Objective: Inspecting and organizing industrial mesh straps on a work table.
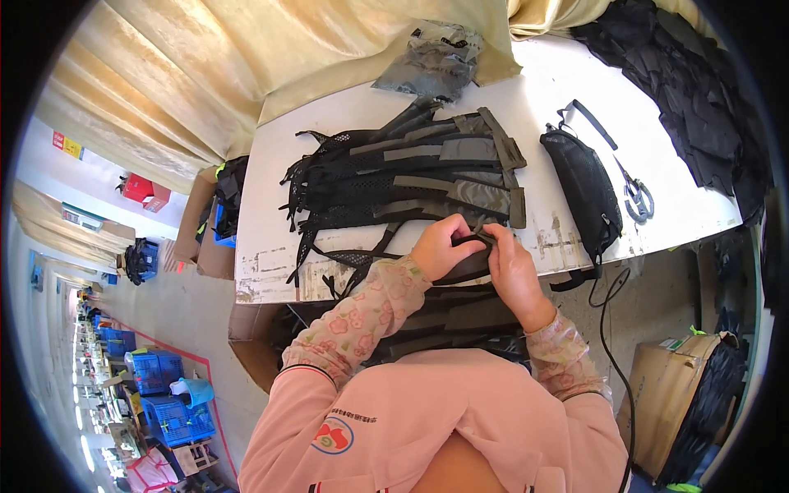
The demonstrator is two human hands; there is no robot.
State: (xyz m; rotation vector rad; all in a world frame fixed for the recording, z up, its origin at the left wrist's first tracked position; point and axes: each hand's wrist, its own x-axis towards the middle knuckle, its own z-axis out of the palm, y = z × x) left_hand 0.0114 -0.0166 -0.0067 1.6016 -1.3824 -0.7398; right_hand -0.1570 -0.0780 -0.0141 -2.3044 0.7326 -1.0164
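Observation:
At the near edge of the white table (542, 99), my left hand (444, 248) and my right hand (513, 267) meet with fingers bent. Both pinch a dark grey-black fabric piece (473, 264), whose lower part hangs toward my lap; its exact kind is unclear. Just beyond them lies a spread row of black mesh pieces (337, 193) with grey bands and loose straps. To the right rests a long black mesh waist pouch (582, 185) with a zip and strap. Scissors (636, 197) with grey handles lie beside it.
A clear plastic bag (436, 66) sits at the back by the curtain (181, 49). Dark fabric (690, 99) is heaped at far right. Below the table are a cardboard box (674, 386), a black cable (612, 353) and more dark pieces. Blue crates (177, 419) stand at left.

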